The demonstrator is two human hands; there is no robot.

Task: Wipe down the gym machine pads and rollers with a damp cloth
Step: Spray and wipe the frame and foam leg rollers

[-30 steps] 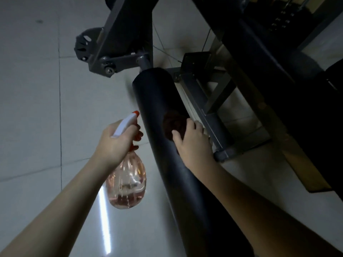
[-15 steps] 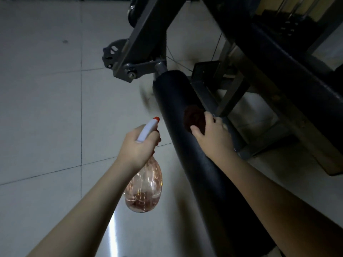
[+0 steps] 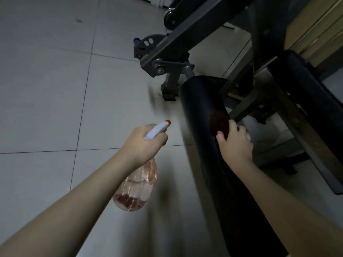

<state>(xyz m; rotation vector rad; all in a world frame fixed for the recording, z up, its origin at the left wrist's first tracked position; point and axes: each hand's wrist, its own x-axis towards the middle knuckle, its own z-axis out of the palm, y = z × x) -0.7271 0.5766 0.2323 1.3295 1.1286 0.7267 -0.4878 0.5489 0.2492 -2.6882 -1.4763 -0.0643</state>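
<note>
A long black padded roller (image 3: 202,112) runs from the machine's grey pivot down toward me. My right hand (image 3: 235,143) holds a dark reddish cloth (image 3: 219,125) against the roller's right side, about a third of the way down. My left hand (image 3: 143,143) grips the white trigger head of a clear spray bottle (image 3: 137,184) with an orange nozzle tip, left of the roller; a little pinkish liquid sits in its base. A second black pad (image 3: 308,97) lies to the right on the frame.
Grey steel frame arms (image 3: 187,36) and a pivot bracket (image 3: 159,65) stand above the roller. Frame feet and cross bars (image 3: 278,153) sit on the floor to the right. Pale floor tiles (image 3: 46,89) spread to the left. The light is dim.
My view has shifted, so the roller sits further right and lower in frame. My right hand and the cloth stay on the roller's right side; the left hand still holds the bottle.
</note>
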